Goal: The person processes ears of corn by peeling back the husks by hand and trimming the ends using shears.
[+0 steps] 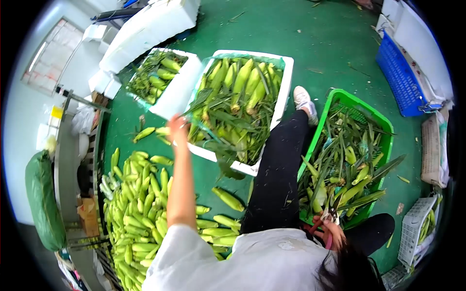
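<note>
My left hand (pixel 178 128) is stretched forward at the left rim of a white foam box (pixel 289 80) filled with corn in green husks (pixel 240 80) and loose leaves. Motion smears its fingers, so whether they hold anything is unclear. Close to it, a few ears of corn (pixel 144 134) lie on the floor. By my right thigh, my right hand (pixel 332 234) grips pruning shears (pixel 330 217) with red handles, their blades pointing over the near edge of a green crate (pixel 383 121). Cut leaves and husk scraps (pixel 349 145) fill that crate.
A large heap of husked-looking green corn (pixel 141 218) covers the floor to my left. Beyond it stand a metal rack (pixel 94 136) and a green sack (pixel 45 201). A second foam box (pixel 179 92) holds more corn. Blue (pixel 400 77) and white crates (pixel 412 233) line the right side.
</note>
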Demonstrator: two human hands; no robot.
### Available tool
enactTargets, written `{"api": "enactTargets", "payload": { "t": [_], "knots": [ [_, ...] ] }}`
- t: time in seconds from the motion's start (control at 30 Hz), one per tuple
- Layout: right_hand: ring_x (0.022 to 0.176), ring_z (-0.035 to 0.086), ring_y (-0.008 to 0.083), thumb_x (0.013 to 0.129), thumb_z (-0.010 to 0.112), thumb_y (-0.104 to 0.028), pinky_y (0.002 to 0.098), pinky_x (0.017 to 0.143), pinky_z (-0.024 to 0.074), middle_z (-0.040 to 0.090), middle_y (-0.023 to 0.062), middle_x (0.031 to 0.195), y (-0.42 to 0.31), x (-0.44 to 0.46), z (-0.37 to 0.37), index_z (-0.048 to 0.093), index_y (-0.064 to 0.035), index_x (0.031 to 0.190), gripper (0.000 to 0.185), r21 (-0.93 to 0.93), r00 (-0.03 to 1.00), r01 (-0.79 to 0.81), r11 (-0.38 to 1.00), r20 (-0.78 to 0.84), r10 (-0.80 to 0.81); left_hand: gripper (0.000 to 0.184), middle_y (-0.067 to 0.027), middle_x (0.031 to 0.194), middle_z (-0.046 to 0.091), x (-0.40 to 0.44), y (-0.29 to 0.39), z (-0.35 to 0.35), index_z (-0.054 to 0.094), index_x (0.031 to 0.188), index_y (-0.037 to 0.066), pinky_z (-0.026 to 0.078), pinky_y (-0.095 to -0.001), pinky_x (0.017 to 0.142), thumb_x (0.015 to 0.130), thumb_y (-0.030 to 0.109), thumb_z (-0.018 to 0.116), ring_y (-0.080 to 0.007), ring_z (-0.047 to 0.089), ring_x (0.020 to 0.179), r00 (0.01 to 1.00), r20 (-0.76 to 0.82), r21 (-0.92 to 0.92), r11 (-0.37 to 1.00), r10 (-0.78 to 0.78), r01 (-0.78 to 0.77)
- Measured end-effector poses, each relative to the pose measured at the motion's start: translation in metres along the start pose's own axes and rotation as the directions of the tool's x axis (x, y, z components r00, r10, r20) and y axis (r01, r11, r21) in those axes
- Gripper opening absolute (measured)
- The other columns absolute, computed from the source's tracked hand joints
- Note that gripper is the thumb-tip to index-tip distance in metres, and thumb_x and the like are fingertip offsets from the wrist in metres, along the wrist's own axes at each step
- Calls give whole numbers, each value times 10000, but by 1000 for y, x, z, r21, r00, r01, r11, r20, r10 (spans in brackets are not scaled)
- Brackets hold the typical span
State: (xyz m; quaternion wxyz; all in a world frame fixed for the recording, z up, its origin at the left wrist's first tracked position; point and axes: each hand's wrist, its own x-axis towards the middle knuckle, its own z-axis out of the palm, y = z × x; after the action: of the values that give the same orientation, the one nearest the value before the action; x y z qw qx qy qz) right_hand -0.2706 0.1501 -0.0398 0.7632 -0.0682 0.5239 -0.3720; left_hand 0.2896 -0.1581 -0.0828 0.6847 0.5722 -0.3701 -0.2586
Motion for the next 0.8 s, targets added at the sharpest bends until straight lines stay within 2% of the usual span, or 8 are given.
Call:
{"api": "enactTargets", "payload": {
  "t": [0.1, 0.17, 0.3, 0.33, 0.4, 0.47, 0.6, 0.8],
  "knots": [
    [1207, 539, 282, 927, 590, -205, 473, 975, 454, 579, 123, 1230, -1, -11, -11, 414, -74, 1405, 526, 53, 997, 32, 998, -78, -28, 395, -183, 980, 719, 8, -70, 198, 682, 1097, 1, 518, -395, 847, 959, 340, 535, -276, 688, 945, 898, 425, 646, 732, -109, -217],
    [1161, 573, 258, 937, 568, -257, 438, 960, 457, 609, 104, 1190, -10, -32, 5, 456, -45, 1355, 482, 32, 974, 98, 995, -209, -90, 452, -277, 1146, 645, 2, -126, 273, 679, 1018, -2, 498, -481, 909, 927, 429, 575, -407, 637, 1027, 841, 461, 835, 458, -282, -304],
    [1113, 568, 242, 927, 569, -287, 447, 928, 458, 615, 92, 1148, -7, -47, -2, 477, -61, 1321, 463, 93, 932, 176, 980, -337, -135, 617, -228, 1074, 660, 1, -146, 315, 584, 1173, -14, 525, -481, 838, 806, 452, 752, -416, 636, 1023, 762, 370, 843, 536, -532, -35],
    [1113, 557, 249, 924, 568, -277, 467, 931, 452, 603, 94, 1150, -2, -48, -7, 471, -69, 1320, 459, 125, 933, 190, 974, -331, -139, 584, -178, 1026, 677, -3, -104, 309, 594, 1151, 1, 533, -513, 747, 805, 440, 761, -353, 662, 926, 576, 256, 723, 549, -777, 419],
    [1063, 575, 256, 904, 591, -275, 440, 932, 458, 604, 98, 1120, 0, -42, -17, 480, -60, 1308, 471, 128, 938, 200, 972, -313, -152, 535, -152, 985, 682, 11, -83, 295, 592, 1149, 10, 530, -522, 668, 826, 403, 758, -288, 666, 854, 448, 323, 595, 547, -834, 589],
    [1039, 585, 255, 891, 602, -241, 438, 931, 465, 599, 101, 1102, -19, -44, -9, 474, -32, 1310, 485, 67, 963, 198, 978, -200, -181, 492, -155, 960, 687, -20, -35, 271, 577, 1181, 24, 532, -494, 662, 840, 332, 754, -228, 669, 841, 661, 553, 431, 853, -507, 294],
    [1064, 544, 168, 813, 708, -130, 317, 923, 442, 592, 78, 1147, -32, -21, -12, 432, -37, 1411, 665, -44, 950, 307, 951, -49, -309, 574, -213, 1068, 678, -120, 127, 233, 501, 1280, 32, 531, -425, 820, 803, 207, 767, -328, 680, 972, 696, 717, 542, 651, -28, -531],
    [1196, 503, 255, 798, 801, -329, 353, 1023, 404, 524, 167, 1284, -92, 9, 3, 355, 26, 1442, 861, -464, 815, 549, 695, 112, -569, 685, -191, 1223, 626, -249, 208, 216, 494, 1367, 82, 521, -406, 893, 754, 142, 794, -368, 633, 1082, 440, 897, 389, 546, -42, -742]
  ]
}}
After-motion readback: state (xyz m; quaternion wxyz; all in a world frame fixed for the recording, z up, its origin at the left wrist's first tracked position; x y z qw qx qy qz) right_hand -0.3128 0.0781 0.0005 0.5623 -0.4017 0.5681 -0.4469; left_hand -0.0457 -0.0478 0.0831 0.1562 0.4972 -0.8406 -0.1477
